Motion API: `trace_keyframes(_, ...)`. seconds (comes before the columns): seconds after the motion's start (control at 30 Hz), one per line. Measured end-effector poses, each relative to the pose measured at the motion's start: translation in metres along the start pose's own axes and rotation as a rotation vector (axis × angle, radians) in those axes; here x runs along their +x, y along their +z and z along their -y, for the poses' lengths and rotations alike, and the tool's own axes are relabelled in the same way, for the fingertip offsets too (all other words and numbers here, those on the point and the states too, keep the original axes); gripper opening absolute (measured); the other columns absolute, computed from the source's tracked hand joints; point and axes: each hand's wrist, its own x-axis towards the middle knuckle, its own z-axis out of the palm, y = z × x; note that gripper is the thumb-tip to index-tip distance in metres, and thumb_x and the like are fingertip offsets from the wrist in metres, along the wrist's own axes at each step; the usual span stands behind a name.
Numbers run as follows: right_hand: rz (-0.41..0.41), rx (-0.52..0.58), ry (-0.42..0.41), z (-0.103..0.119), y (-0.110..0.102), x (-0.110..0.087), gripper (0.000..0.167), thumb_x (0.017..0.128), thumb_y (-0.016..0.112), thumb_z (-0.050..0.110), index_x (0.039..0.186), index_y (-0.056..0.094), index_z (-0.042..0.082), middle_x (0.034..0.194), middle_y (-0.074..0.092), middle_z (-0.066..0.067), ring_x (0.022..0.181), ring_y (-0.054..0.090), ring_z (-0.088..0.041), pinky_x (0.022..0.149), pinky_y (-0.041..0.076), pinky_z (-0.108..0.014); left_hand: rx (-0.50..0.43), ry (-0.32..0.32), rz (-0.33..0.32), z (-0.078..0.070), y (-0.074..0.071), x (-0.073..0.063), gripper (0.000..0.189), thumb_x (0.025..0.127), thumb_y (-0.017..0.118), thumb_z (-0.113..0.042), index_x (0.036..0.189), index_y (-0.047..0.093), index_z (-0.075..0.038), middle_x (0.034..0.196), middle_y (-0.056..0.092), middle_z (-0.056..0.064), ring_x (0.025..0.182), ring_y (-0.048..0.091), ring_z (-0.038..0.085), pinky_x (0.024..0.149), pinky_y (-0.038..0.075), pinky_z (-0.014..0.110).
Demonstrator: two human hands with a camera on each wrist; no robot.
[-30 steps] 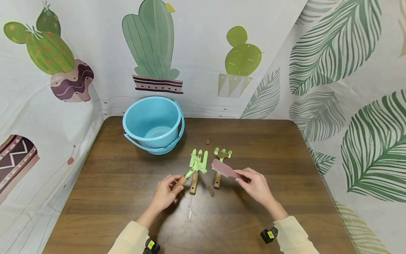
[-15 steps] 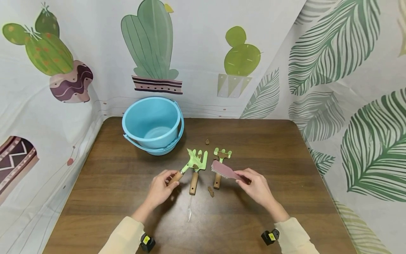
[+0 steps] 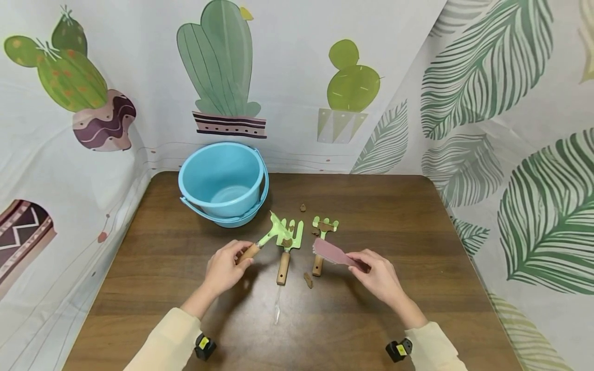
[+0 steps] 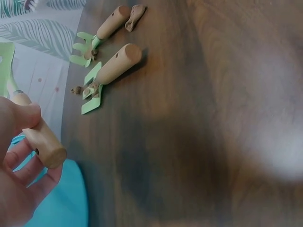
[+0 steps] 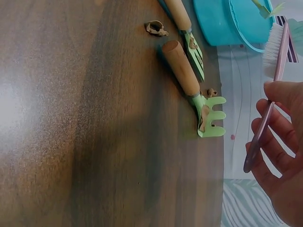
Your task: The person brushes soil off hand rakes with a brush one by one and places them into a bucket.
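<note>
My left hand (image 3: 226,268) grips the wooden handle of a small green garden trowel (image 3: 250,252), its blade pointing away and overlapping the hand fork in the head view. In the left wrist view the thumb and fingers wrap that handle (image 4: 45,144). My right hand (image 3: 378,274) pinches the thin handle of a pink brush (image 3: 333,252) with white bristles (image 5: 273,49). The brush head hangs over the handle of a small green rake (image 3: 317,264). Between both hands lies a green hand fork (image 3: 283,268) with a wooden handle. Brown dried bits cling to fork and rake.
A blue bucket (image 3: 185,180) with its handle down stands at the back left. Loose brown pieces lie behind the fork (image 3: 303,207) and in front of the rake (image 3: 308,280). A printed cloth (image 3: 297,93) hangs behind the brown table (image 3: 371,330).
My left hand has moved left with the trowel, drawing its blade partly off the fork. The brush has shifted slightly right and tilted, its bristles now turned more downward.
</note>
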Motion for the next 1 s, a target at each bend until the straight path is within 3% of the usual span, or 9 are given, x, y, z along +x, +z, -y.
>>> trace_keyframes(0.47,-0.008,-0.01,-0.001,-0.006,-0.005,0.004,0.028,0.07,0.078,0.01,0.096,0.071,0.016,0.083,0.064,0.009,0.067,0.051,-0.001,0.056,0.044,-0.019,0.175,0.091,0.043,-0.008,-0.033,0.01,0.031,0.075,0.072,-0.02,0.104,0.064,-0.027,0.08,0.053,-0.011,0.064,0.051,0.008,0.048,0.036,0.028)
trace_keyframes(1.0,0.016,-0.048,-0.007,-0.014,-0.015,0.001,0.03,0.07,0.079,0.012,0.098,0.07,0.018,0.084,0.064,0.01,0.066,0.052,-0.004,0.055,0.045,-0.025,0.358,0.287,0.019,-0.012,-0.064,0.024,0.031,0.072,0.074,-0.016,0.102,0.066,-0.023,0.089,0.061,-0.006,0.071,0.061,0.016,0.045,0.041,0.034)
